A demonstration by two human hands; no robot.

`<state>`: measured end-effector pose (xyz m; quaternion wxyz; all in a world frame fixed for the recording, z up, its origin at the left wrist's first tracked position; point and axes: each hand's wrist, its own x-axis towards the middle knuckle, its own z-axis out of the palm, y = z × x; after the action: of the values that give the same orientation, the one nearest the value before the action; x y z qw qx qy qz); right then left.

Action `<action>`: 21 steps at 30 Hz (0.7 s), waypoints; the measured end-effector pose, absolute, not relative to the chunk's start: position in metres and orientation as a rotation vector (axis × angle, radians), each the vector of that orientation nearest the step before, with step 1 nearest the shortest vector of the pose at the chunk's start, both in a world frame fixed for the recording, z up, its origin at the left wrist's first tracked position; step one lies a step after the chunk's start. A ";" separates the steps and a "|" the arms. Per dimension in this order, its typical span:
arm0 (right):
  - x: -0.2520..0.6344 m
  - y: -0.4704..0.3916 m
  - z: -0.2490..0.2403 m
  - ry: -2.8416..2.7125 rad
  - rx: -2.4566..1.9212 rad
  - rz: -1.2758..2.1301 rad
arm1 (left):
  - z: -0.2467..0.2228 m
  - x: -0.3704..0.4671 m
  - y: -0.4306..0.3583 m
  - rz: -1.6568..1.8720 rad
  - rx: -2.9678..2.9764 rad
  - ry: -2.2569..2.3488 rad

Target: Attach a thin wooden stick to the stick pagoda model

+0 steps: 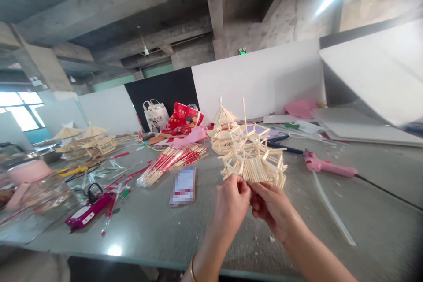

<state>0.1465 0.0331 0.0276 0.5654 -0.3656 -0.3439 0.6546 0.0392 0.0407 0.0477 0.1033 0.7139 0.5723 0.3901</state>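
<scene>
Hands first: both of this person's hands are up over the near part of the grey table (158, 224), meeting at the bottom edge of a little stick-built model house (254, 161). The left hand (231, 202) has its fingers curled in and pinched on the lower sticks, and the right hand (272, 205) is pinching the same edge right beside it, thumbs almost touching. The model is lifted off the tabletop and tilted a bit, with one long stick poking straight up out of it.

Just behind it sits a second model, a small pavilion with a pointed roof (223, 130). Off to the right a pink glue gun (325, 167) lies on the table, with a pale glue stick (330, 209) lying near it. To the left there's a bundle of chopsticks in red-and-clear wrappers (168, 163), a magenta gadget with a black cord (87, 211), and more stick roofs (86, 139) further back. A red bag (181, 119) and a white tote (155, 114) lean against the partition boards.
</scene>
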 end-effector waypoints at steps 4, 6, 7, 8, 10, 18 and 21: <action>0.146 0.034 0.027 -0.804 -0.870 1.536 | 0.049 0.040 0.041 1.153 1.992 1.650; 0.146 0.034 0.027 -0.799 -0.878 1.536 | 0.051 0.040 0.040 1.144 1.920 1.631; 0.146 0.034 0.028 -0.796 -0.884 1.534 | 0.051 0.040 0.040 1.137 1.880 1.612; 0.146 0.034 0.028 -0.794 -0.887 1.533 | 0.052 0.039 0.040 1.132 1.837 1.578; 0.146 0.033 0.028 -0.792 -0.891 1.531 | 0.052 0.038 0.041 1.116 1.759 1.485; 0.146 0.032 0.029 -0.821 -0.868 1.545 | 0.050 0.033 0.045 1.075 1.410 1.161; 0.146 0.032 0.029 -0.829 -0.861 1.549 | 0.054 0.033 0.043 1.011 1.326 1.055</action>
<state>0.1462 0.0318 0.0291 0.5587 -0.3650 -0.3515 0.6566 0.0333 0.0426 0.0536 0.5514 0.5606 0.4460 0.4275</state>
